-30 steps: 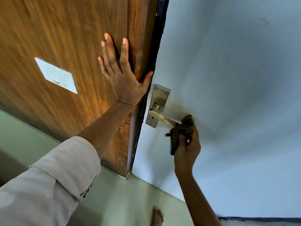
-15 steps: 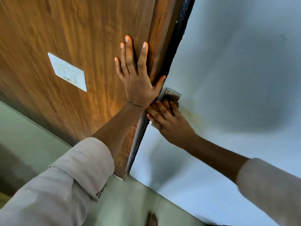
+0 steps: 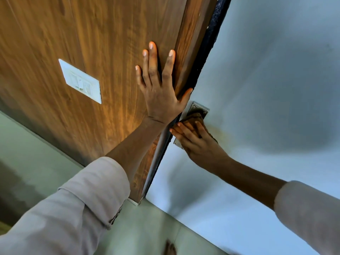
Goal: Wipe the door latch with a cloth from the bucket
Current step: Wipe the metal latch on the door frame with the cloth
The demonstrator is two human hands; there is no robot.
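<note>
A metal latch plate point(image 3: 199, 108) is screwed to the pale grey door point(image 3: 266, 89) beside the wooden panel. My right hand point(image 3: 195, 142) presses a brown cloth point(image 3: 193, 118) flat against the plate, covering its middle and the handle. Only the plate's top corner and a bottom corner show. My left hand point(image 3: 160, 89) lies flat with fingers spread on the wooden panel point(image 3: 92, 43), its thumb at the dark edge strip point(image 3: 206, 57) next to the latch. No bucket is in view.
A white switch plate point(image 3: 81, 81) is set in the wooden panel to the left. Pale green floor point(image 3: 147, 232) runs below, with a bare foot point(image 3: 170, 248) at the bottom edge. A yellowish stain marks the door right of the latch.
My right hand has come up from the handle's end, where it gripped the cloth, to the latch plate and now presses the cloth flat on it. The view has shifted right.
</note>
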